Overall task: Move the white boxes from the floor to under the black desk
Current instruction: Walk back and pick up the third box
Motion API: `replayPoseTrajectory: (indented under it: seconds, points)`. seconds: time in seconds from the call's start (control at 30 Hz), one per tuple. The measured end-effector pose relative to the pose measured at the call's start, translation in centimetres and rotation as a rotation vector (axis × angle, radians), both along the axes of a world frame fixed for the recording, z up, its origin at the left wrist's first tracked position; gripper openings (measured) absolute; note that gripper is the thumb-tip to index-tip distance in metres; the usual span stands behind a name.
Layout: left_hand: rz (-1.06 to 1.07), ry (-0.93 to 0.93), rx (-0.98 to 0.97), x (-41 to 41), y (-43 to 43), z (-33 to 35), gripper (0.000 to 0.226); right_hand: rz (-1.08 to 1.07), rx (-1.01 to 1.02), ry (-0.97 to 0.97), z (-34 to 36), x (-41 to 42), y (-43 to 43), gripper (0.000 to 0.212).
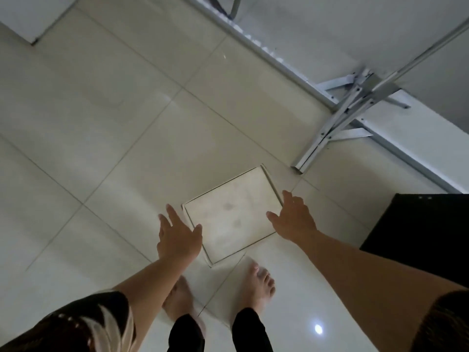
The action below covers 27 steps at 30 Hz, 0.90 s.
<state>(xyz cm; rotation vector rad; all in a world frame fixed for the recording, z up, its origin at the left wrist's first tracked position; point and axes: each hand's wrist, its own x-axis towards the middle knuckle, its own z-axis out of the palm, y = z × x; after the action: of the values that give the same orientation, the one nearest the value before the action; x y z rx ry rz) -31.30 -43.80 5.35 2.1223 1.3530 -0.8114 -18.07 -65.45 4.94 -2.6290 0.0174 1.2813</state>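
From the head camera, looking steeply down, the job looks barely begun: one flat, square white cardboard box (pixel 232 214) lies on the pale glossy floor tiles (pixel 114 148), just ahead of the person's bare feet (pixel 261 285), and nothing is seen carried or tucked away yet. The black desk (pixel 418 237) shows only as a dark corner at the right edge, near the box but apart from it — so the lift and the placing under it are both, I judge, left to do; whether other boxes wait elsewhere cannot be told. The left hand (pixel 177 235) hovers at the box's near-left edge, fingers spread wide and clasping nothing; the right hand (pixel 291 219) is likewise splayed at the right edge, its fingertips overlapping the rim — contact cannot be confirmed. A white folding metal frame (pixel 337 118) stands beyond the box.
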Motion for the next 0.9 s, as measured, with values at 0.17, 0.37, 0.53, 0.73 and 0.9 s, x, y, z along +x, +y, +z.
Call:
replayPoseTrajectory:
  seconds: [0.17,0.37,0.53,0.73,0.9]
  points:
    - [0.553,-0.089,-0.051,-0.1,-0.1,-7.8,0.095,-0.141,0.005,-0.008,-7.8,1.2,0.2,0.071]
    - [0.895,-0.235,-0.355,-4.1,-1.4,-16.5,0.114,-0.215,0.032,-0.067,-14.0,2.3,0.7,0.069]
    - [0.884,-0.276,-0.266,-4.6,-2.7,-17.4,0.068,-0.296,0.045,-0.047,-15.3,2.9,-0.3,0.074]
    - [0.751,-0.226,-0.203,-5.3,-1.0,-14.3,0.069,-0.329,0.054,-0.026,-12.0,1.1,-0.4,0.067]
    - [0.637,-0.204,-0.178,-5.7,1.9,-6.3,0.063,-0.408,0.083,-0.022,-5.3,-1.5,0.3,0.066]
